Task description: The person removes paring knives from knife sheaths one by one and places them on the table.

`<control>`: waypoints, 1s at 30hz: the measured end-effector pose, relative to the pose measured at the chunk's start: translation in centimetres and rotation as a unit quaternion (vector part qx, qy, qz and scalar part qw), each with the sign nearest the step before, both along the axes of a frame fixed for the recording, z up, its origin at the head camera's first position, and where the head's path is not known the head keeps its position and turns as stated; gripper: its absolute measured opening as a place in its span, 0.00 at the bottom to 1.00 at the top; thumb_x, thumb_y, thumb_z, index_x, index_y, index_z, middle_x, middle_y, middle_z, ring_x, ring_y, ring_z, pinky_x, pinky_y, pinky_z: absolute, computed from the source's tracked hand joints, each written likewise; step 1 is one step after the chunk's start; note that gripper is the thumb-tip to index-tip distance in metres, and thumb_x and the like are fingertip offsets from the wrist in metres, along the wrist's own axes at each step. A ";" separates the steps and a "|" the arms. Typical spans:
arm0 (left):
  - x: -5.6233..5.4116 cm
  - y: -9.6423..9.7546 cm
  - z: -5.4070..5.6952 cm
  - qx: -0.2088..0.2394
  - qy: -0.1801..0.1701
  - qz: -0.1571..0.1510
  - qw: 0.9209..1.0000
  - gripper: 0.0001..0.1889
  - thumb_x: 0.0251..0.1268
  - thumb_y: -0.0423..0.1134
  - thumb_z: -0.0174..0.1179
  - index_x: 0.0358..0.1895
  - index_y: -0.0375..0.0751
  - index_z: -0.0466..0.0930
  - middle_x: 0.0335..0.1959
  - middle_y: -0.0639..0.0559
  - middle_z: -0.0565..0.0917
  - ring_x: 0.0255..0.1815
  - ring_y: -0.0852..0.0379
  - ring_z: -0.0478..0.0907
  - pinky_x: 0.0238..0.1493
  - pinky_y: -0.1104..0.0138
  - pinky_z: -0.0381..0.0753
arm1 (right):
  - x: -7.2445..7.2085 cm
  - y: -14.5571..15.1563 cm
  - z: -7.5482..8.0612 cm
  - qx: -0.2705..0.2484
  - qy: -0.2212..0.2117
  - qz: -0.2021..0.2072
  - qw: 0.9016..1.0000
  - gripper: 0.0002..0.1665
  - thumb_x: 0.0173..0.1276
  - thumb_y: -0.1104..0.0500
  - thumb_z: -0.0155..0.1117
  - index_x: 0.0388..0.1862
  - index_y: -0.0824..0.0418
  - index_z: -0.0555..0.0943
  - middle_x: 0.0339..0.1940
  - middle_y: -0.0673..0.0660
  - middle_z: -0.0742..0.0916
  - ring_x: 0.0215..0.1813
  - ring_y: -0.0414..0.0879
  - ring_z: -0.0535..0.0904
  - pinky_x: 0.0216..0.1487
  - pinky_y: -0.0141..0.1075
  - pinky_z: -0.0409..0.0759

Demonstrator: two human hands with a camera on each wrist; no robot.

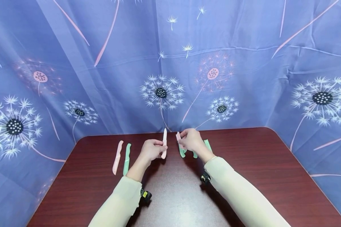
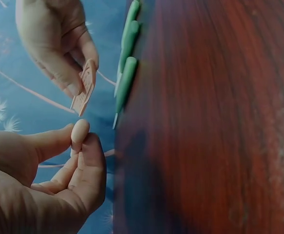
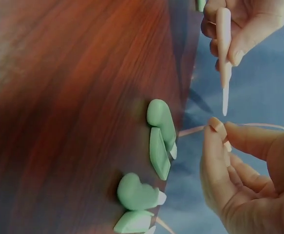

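My left hand pinches the pink handle of a small knife. The knife's white blade is bare and points away from me, towards the curtain. In my right hand a short pink blade sheath is held between thumb and fingers, apart from the knife. Beneath and beside the right hand lie green knives with white blades and green sheaths, partly hidden by that hand in the head view.
Left of my left hand, a pink knife and a green knife lie side by side on the dark red wooden table. A blue dandelion-patterned curtain hangs along the table's far edge and sides.
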State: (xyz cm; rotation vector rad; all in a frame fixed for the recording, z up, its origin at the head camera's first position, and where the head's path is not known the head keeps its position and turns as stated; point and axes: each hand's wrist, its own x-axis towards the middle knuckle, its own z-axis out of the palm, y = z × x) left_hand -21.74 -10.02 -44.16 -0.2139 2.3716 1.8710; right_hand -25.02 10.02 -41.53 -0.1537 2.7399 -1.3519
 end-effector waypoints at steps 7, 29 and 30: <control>-0.8 0.5 -0.7 -0.017 -0.024 0.003 1.000 0.10 0.66 0.26 0.69 0.47 0.24 0.83 0.34 0.42 0.88 0.30 0.58 0.85 0.34 0.62 0.90 | -1.2 -1.7 -0.8 0.065 0.006 0.004 0.998 0.13 0.64 0.66 0.72 0.47 0.68 0.88 0.35 0.58 0.88 0.30 0.44 0.83 0.33 0.35 0.83; -2.6 1.5 -0.2 -0.168 -0.058 -0.021 0.984 0.07 0.65 0.28 0.72 0.44 0.28 0.89 0.28 0.46 0.89 0.27 0.54 0.90 0.34 0.64 0.89 | -2.7 -4.4 -3.1 0.141 0.010 0.019 0.990 0.23 0.60 0.74 0.60 0.14 0.53 0.65 0.12 0.48 0.66 0.19 0.43 0.64 0.19 0.34 0.64; -2.6 1.5 -0.1 -0.169 -0.060 -0.020 0.984 0.07 0.65 0.28 0.72 0.43 0.29 0.89 0.28 0.46 0.89 0.27 0.54 0.90 0.33 0.64 0.89 | -2.7 -4.5 -3.2 0.145 0.012 0.019 0.989 0.24 0.61 0.74 0.59 0.14 0.53 0.65 0.12 0.48 0.66 0.19 0.43 0.65 0.19 0.34 0.65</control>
